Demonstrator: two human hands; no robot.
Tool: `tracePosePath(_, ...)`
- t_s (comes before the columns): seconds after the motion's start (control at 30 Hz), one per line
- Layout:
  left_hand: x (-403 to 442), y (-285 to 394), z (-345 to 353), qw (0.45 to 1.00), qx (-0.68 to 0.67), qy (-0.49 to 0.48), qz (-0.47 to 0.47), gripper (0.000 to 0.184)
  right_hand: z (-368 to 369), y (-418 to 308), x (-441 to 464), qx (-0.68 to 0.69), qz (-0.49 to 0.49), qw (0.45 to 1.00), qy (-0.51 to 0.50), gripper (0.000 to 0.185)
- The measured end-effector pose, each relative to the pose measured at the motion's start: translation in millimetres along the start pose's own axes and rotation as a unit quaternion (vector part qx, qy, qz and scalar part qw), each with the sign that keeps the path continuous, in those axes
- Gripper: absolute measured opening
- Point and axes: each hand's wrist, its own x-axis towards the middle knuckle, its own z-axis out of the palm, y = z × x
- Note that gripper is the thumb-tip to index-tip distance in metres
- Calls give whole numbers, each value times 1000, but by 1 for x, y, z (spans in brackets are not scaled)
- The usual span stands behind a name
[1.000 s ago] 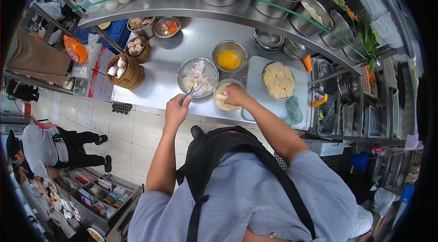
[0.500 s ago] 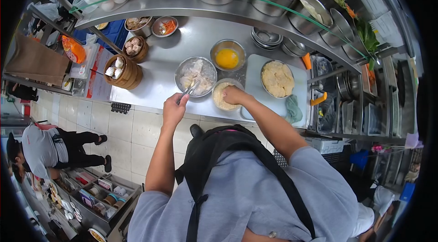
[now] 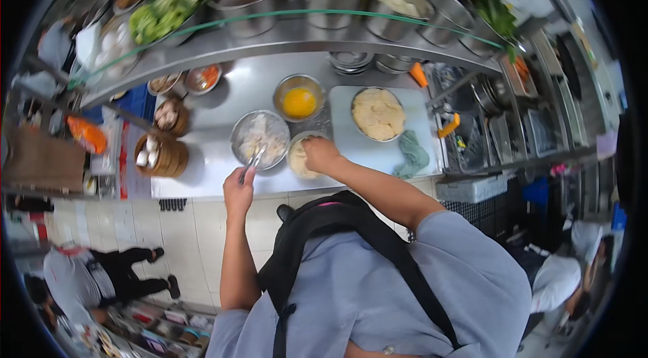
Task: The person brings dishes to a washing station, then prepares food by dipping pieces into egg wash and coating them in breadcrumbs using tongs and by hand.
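Observation:
My left hand (image 3: 238, 192) is closed round metal tongs (image 3: 252, 160), whose tips reach into a steel bowl (image 3: 236, 154) of white, flour-coated pieces (image 3: 263, 134). My right hand (image 3: 321, 154) is over a smaller bowl of pale breadcrumbs (image 3: 299, 161), its fingers curled down into them. What those fingers hold, if anything, is hidden. Just behind these two bowls stands a steel bowl (image 3: 318, 92) with beaten yellow egg (image 3: 299, 103). To the right, a bowl of crumb-coated pieces (image 3: 376, 113) rests on a pale cutting board (image 3: 344, 105).
A green cloth (image 3: 411, 154) lies on the board's right side. Bamboo steamers (image 3: 170, 157) stand at the counter's left. Overhead, a steel shelf (image 3: 283, 39) carries pots and broccoli (image 3: 169, 10). Another person (image 3: 77, 282) is behind at the left, and someone in white (image 3: 557, 284) at the right.
The camera view has tilted and shifted, so the counter appears lower and farther left. My left hand keeps the tongs at the floured pieces; my right hand stays at the breadcrumbs, its fingers slightly repositioned.

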Motion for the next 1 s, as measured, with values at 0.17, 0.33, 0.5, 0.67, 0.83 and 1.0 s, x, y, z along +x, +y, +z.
tracePosePath(0.17, 4, -3, 3, 1000, 6, -12, -1, 37, -37, 0, -3, 104, -20, 994, 16, 34)
tracePosePath(0.33, 10, -9, 10, 1000, 7, -13, 20, 40, -21, 18, -3, 350, -36, 934, -64, 34)
tracePosePath(0.5, 10, -4, 5, 1000, 6, -17, -12, 40, -68, 42, -20, 427, -33, 903, -37, 37)
tracePosePath(0.67, 10, -1, 5, 1000, 6, -17, -10, 39, -148, 94, -38, 352, -19, 935, 35, 39)
tracePosePath(0.83, 12, -8, 17, 1000, -1, -1, 23, 40, -182, 148, -37, 263, 27, 962, 68, 38)
tracePosePath(1.0, 12, 2, 18, 999, 16, -27, -4, 41, -201, 146, -41, 52, 42, 994, 85, 32)
